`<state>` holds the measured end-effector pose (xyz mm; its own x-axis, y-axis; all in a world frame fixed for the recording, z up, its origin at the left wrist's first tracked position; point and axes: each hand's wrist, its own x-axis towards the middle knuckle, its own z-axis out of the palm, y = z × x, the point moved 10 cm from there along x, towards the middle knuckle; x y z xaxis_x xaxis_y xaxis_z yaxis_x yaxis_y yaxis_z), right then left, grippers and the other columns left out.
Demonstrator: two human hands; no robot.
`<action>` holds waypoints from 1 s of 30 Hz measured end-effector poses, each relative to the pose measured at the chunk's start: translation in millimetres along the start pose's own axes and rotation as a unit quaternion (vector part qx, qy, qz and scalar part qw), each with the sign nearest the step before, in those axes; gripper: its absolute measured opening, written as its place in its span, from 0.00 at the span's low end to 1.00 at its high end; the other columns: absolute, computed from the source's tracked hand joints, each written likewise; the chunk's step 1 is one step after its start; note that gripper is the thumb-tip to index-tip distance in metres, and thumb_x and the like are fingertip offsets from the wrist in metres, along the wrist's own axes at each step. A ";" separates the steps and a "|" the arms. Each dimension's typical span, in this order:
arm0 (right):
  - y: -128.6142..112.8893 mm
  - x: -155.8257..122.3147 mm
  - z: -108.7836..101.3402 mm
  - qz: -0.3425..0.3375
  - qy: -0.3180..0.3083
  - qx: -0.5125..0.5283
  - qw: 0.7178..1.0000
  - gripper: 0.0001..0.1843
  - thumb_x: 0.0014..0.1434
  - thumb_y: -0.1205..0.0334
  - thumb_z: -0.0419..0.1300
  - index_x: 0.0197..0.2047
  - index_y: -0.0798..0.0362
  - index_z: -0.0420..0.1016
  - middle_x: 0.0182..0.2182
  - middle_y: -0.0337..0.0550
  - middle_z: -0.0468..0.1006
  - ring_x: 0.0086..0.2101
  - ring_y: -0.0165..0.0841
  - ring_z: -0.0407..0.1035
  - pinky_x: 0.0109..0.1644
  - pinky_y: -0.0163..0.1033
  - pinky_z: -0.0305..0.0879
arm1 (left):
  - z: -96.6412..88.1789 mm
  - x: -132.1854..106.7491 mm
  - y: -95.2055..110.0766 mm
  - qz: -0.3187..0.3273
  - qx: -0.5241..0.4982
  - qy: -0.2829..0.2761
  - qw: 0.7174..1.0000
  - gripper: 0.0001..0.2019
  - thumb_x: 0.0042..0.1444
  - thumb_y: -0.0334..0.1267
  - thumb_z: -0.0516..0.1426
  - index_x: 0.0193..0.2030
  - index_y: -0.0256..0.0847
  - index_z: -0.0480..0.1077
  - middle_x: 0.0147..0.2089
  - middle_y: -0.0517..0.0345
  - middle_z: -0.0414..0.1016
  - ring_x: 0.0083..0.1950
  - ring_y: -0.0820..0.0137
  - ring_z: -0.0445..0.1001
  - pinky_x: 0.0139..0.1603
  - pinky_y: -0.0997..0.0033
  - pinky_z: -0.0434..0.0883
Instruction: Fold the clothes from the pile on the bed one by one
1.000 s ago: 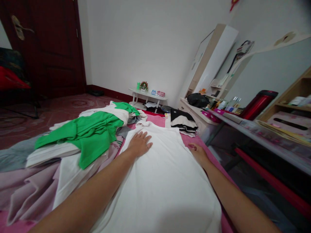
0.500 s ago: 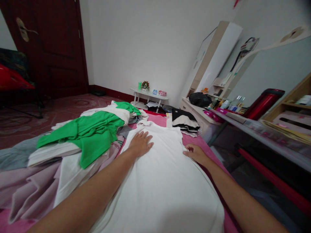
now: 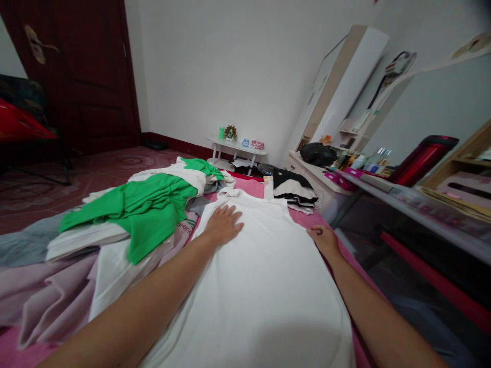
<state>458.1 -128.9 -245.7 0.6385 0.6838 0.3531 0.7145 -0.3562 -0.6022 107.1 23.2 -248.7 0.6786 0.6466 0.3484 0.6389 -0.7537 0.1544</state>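
Note:
A white shirt (image 3: 261, 276) lies spread out on the pink bedcover (image 3: 251, 188), its neck end pointing away from me. My left hand (image 3: 223, 225) rests flat on the upper left of the shirt, fingers spread. At the shirt's right edge, my right hand (image 3: 324, 240) is closed, with thumb and forefinger pinching the fabric and drawing it out to the side. Left of the shirt, a loose heap holds a green garment (image 3: 149, 204), white pieces and a mauve garment (image 3: 57, 291).
A stack of folded clothes (image 3: 293, 191), black and cream, sits beyond the shirt. To the right are a desk (image 3: 418, 209) with a red flask (image 3: 425, 161) and a dresser bearing a black bag (image 3: 317, 154). A small white table (image 3: 236, 145) stands by the far wall.
My right hand has moved outward to the right, and the shirt's right edge has stretched with it. The left hand stays flat in the same place on the shirt.

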 end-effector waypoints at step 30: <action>-162.9 -230.3 -33.8 -0.078 -0.447 -0.090 0.887 0.12 0.57 0.58 0.55 0.30 0.53 0.77 0.22 0.39 0.75 0.22 0.27 0.67 0.26 0.31 0.54 | -1.0 -3.3 3.4 0.005 -0.041 -0.019 0.999 0.25 0.63 0.50 0.45 0.62 0.43 0.62 0.68 0.47 0.56 0.68 0.52 0.53 0.65 0.45 0.50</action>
<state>204.3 -249.9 -204.8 0.1045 0.9365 -0.3348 0.8597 -0.2543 -0.4430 106.7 18.5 -248.4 0.6992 0.6413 0.3159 0.6004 -0.7666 0.2275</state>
